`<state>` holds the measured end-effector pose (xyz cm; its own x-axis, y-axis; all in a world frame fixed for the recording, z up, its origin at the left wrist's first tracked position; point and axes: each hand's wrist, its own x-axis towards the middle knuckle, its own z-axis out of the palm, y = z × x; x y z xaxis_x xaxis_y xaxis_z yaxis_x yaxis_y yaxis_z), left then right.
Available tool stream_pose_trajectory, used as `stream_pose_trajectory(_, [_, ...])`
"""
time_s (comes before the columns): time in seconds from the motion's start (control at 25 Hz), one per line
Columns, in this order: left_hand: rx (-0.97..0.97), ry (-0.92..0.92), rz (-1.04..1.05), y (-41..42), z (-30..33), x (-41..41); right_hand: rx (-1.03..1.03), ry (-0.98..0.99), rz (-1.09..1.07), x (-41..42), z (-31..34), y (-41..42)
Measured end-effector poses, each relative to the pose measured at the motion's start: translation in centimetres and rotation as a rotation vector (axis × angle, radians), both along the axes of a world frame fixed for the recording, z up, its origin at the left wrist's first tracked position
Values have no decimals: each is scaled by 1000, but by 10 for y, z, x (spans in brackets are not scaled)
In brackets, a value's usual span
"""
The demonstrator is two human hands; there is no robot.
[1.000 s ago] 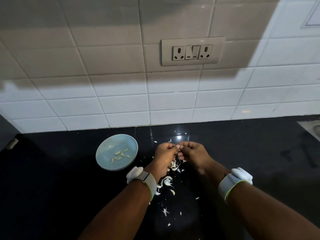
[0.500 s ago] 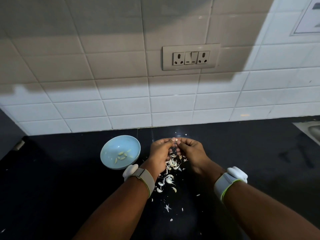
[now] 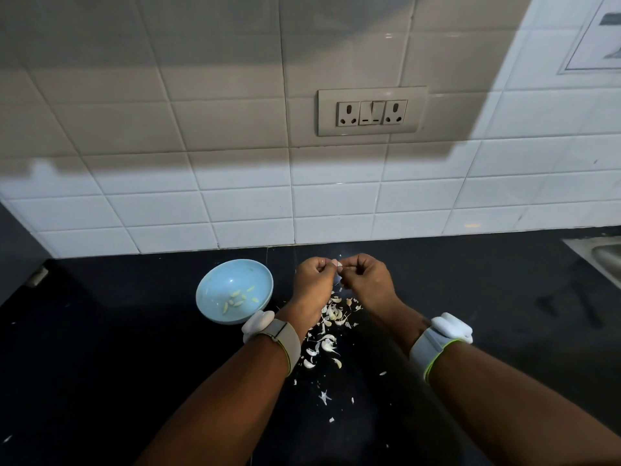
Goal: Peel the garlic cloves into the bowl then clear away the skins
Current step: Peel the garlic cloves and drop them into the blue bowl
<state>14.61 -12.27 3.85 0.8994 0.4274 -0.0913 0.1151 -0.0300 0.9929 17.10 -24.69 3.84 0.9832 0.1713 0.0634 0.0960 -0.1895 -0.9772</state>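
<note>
- Blue bowl holds peeled cloves
- left hand and right hand both pinch one clove
- skins lie on counter below hands

Counter: black, glossy, running along a white tiled wall. On it: one light blue bowl, upright, near the back edge, holding several peeled garlic cloves; just right of the bowl, a loose heap of garlic skins, with smaller white flakes scattered toward the front.
</note>
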Motion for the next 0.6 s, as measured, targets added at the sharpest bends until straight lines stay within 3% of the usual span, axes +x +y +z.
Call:
stream_pose_trajectory(0.16, [20, 4, 0, 0, 2, 2, -51, -27, -12, 0, 3, 4])
stream_pose_trajectory(0.4, [92, 57, -84, 1, -7, -1, 312, 228, -60, 0, 4, 4])
stream_pose_trajectory(0.6, [179, 164, -126, 12, -16, -6, 377, 275, -5, 2, 2, -3])
